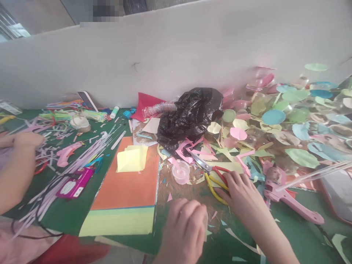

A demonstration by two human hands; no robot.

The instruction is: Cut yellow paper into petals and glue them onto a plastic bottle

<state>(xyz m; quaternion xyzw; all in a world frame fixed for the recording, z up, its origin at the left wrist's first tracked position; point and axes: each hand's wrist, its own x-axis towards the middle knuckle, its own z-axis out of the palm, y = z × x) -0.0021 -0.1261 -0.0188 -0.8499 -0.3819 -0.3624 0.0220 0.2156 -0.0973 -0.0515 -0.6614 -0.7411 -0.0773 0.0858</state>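
Observation:
My right hand (242, 190) has its fingers over the red and yellow handles of the scissors (216, 175), whose blades point away to the left among pink paper scraps. Lower in the picture, my left hand (184, 227) is closed with its fingers curled under; what it holds, if anything, is hidden. To its left lies a stack of coloured paper sheets (129, 194), orange on top and pale green showing at the near edge. Yellow paper pieces (132, 159) rest on the orange sheet. Beyond the left hand sits a small clear plastic cup (180, 172) with pink in it.
A black plastic bag (192, 113) lies at the back, beside a heap of paper ovals (273, 116). On the right is a pink glue gun (291, 201). Another person's arm (16, 168) reaches in at left, near paper strips and a magenta box (75, 183).

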